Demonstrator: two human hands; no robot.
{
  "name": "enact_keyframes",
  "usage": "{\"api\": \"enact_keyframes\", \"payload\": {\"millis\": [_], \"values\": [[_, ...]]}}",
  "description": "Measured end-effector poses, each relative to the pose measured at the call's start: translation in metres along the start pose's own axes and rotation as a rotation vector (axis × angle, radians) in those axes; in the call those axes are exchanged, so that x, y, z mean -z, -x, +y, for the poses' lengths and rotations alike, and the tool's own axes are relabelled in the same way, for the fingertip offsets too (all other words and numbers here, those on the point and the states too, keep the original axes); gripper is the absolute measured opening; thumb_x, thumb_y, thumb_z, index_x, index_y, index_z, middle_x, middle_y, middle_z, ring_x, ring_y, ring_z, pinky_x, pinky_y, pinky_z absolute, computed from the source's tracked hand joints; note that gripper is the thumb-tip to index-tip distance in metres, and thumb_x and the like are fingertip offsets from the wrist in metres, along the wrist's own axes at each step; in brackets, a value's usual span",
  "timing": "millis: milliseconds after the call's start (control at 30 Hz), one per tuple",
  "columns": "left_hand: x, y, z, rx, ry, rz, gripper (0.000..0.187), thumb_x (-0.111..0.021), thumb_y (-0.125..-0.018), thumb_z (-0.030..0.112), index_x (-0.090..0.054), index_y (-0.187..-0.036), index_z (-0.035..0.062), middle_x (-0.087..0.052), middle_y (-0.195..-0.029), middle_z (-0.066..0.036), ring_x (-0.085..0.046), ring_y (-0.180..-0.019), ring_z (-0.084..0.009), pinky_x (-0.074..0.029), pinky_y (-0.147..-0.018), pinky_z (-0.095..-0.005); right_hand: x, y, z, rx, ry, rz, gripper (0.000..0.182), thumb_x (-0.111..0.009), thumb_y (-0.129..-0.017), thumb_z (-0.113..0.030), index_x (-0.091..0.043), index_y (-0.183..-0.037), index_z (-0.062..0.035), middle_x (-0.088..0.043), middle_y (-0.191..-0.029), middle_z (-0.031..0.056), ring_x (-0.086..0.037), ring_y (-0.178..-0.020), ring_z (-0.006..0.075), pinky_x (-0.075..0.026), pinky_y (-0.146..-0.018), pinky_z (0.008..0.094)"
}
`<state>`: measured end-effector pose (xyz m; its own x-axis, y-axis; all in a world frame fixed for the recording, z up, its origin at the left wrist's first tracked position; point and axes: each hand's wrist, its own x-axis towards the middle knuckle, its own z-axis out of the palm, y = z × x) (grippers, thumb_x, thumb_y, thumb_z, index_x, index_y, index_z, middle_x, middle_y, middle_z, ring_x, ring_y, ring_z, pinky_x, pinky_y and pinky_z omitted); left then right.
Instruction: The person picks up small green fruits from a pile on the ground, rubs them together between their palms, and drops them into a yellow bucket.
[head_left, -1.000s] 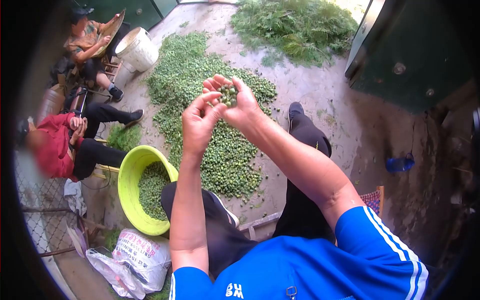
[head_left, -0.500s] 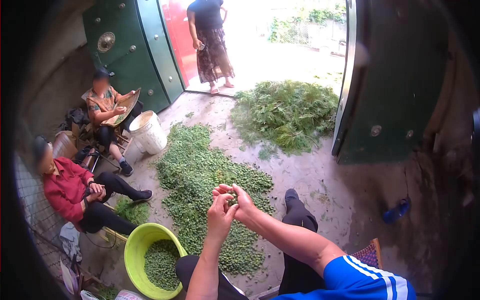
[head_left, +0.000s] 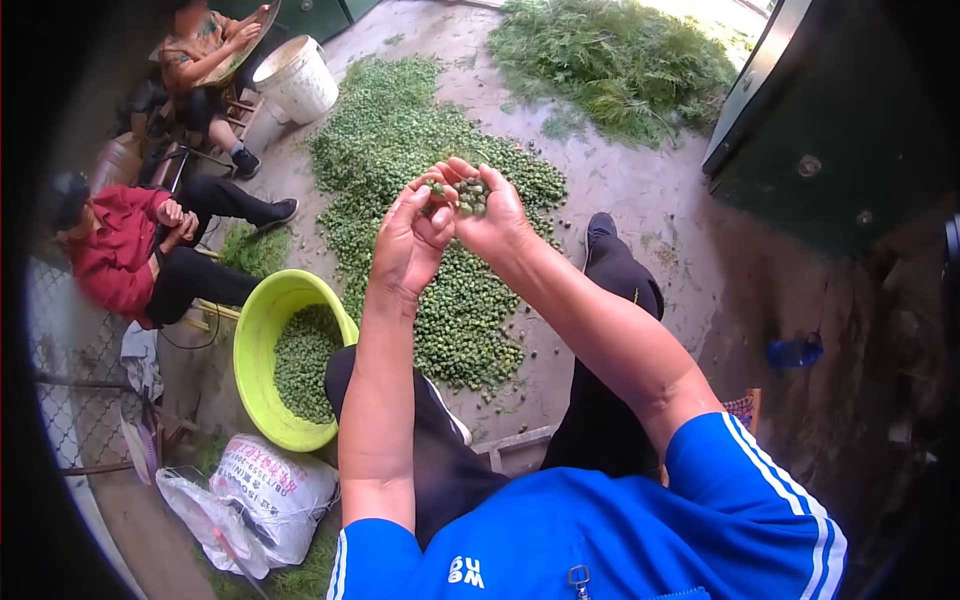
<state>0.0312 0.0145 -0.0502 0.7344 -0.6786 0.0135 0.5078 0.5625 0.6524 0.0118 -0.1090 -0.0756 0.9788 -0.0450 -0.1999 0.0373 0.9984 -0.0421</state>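
Green pods (head_left: 472,195): a small handful, upper centre of my view, lying in the cup of the right hand.
Right hand (head_left: 490,222): palm turned up, fingers bent round the pods, holding them.
Left hand (head_left: 408,245): fingers half curled, up against the right hand; a pod or two shows at its fingertips, but from here I can't tell whether they are pinched.
Pod heap (head_left: 460,325): spread over the floor (head_left: 565,330) from upper centre to mid-frame, below the hands as I see it.
Basin (head_left: 258,400): yellow-green, left of centre, part filled with pods, just beside the left leg.
Sack (head_left: 275,490): white, printed, lower left, near the basin.
Bucket (head_left: 300,80): white, upper left, near the heap's far end.
Cut greenery (head_left: 620,70): piled at the top, right of centre.
Co-workers: I make out one person in red (head_left: 115,250), left, hands together; another in a patterned top (head_left: 193,52), upper left, holding a flat tray (head_left: 256,35).
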Motion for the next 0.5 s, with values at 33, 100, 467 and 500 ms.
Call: {"api": "enact_keyframes", "payload": {"millis": [33,100,467,500], "values": [[-0.002,0.0,0.001,-0.005,0.012,0.025,0.022,-0.047,-0.094,0.012,-0.053,-0.112,0.001,-0.061,-0.094,-0.008,-0.048,-0.064,-0.0091,-0.042,-0.056,-0.0208,-0.001,0.0,0.0,-0.009,-0.03,-0.008,0.041,-0.029,-0.098,-0.033,-0.054,-0.105,-0.0014,-0.057,-0.105,0.0146,-0.056,-0.096,0.0272,-0.051,-0.082,0.0391],[-0.004,0.0,0.003,-0.03,-0.003,0.01,0.025,-0.047,-0.094,0.011,-0.051,-0.115,-0.0008,-0.061,-0.098,-0.01,-0.055,-0.07,-0.0115,-0.046,-0.059,-0.0218,-0.004,0.003,0.001,-0.01,-0.004,0.001,0.041,-0.029,-0.098,-0.033,-0.054,-0.104,-0.0014,-0.057,-0.105,0.0147,-0.056,-0.096,0.027,-0.051,-0.081,0.0383],[0.004,0.009,0.013,-0.084,-0.615,0.165,0.016,-0.062,-0.088,0.014,-0.06,-0.1,0.0037,-0.056,-0.071,0.001,-0.046,-0.059,-0.0051,-0.032,-0.046,-0.0164,-0.02,0.006,-0.001,0.049,-0.067,-0.018,0.045,-0.025,-0.1,-0.033,-0.055,-0.108,-0.0001,-0.058,-0.111,0.0152,-0.054,-0.112,0.03,-0.043,-0.098,0.0433],[-0.005,0.012,0.01,-0.108,-0.647,0.228,0.014,-0.068,-0.084,0.012,-0.064,-0.095,0.0039,-0.052,-0.065,0.007,-0.042,-0.058,-0.0017,-0.03,-0.049,-0.0159,-0.02,0.005,0.0,0.055,-0.063,-0.042,0.045,-0.025,-0.1,-0.033,-0.055,-0.109,-0.0001,-0.058,-0.111,0.0147,-0.054,-0.112,0.0297,-0.043,-0.098,0.0438]]}}
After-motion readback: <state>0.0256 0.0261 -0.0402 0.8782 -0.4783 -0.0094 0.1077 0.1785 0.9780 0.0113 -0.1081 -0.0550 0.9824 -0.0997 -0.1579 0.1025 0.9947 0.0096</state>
